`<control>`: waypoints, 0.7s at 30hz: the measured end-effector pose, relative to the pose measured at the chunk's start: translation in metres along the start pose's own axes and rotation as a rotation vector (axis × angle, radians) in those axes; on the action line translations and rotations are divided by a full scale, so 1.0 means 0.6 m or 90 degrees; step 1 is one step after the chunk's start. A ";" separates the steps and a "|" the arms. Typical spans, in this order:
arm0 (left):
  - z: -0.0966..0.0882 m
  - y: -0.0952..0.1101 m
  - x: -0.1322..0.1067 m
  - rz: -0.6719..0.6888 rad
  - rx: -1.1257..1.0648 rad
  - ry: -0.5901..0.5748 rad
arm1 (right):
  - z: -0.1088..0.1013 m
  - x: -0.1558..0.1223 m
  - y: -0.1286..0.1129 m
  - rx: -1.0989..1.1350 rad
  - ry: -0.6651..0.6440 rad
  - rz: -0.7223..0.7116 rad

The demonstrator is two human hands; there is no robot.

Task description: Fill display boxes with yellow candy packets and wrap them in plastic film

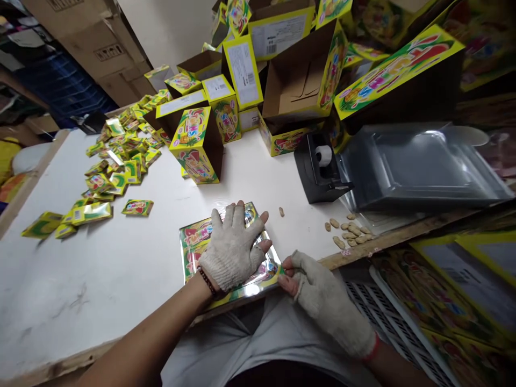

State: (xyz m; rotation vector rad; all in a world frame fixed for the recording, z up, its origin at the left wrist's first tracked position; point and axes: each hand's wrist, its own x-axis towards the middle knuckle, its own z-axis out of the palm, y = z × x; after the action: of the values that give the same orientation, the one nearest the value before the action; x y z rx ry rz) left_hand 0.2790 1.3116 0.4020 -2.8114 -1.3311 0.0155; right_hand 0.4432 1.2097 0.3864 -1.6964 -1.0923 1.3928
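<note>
A flat pack wrapped in shiny clear film [193,242], printed yellow, green and red, lies at the near edge of the white table [121,269]. My left hand [234,247], in a fingerless knit glove, lies flat on top of it with the fingers stretched out. My right hand [310,279], gloved the same way, pinches the pack's near right corner between thumb and fingers.
Several small yellow packets [116,166] are scattered over the table's left. Open printed cartons [197,142] are stacked at the back. A black tape dispenser [320,172] and a clear plastic tray [419,166] stand on the right, with loose peanuts [346,231] beside them.
</note>
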 end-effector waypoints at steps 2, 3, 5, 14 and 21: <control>0.001 0.001 0.000 -0.009 0.010 0.000 | -0.002 0.008 -0.013 0.001 -0.027 0.038; 0.000 0.002 0.000 -0.010 0.012 -0.002 | -0.004 0.011 -0.016 0.016 -0.053 0.061; -0.001 0.004 0.000 -0.013 0.011 -0.008 | -0.005 0.016 -0.015 0.068 -0.102 0.097; -0.007 0.017 0.001 -0.034 -0.001 -0.027 | 0.008 0.003 0.036 0.293 -0.108 0.112; -0.012 0.021 0.001 -0.038 -0.005 -0.027 | -0.130 0.064 -0.001 -0.204 0.319 -0.247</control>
State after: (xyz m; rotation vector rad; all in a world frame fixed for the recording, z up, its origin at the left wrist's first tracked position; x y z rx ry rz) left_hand 0.2893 1.3040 0.4087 -2.7922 -1.4266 0.0698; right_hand 0.5223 1.2456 0.3863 -1.7935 -1.2980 0.5307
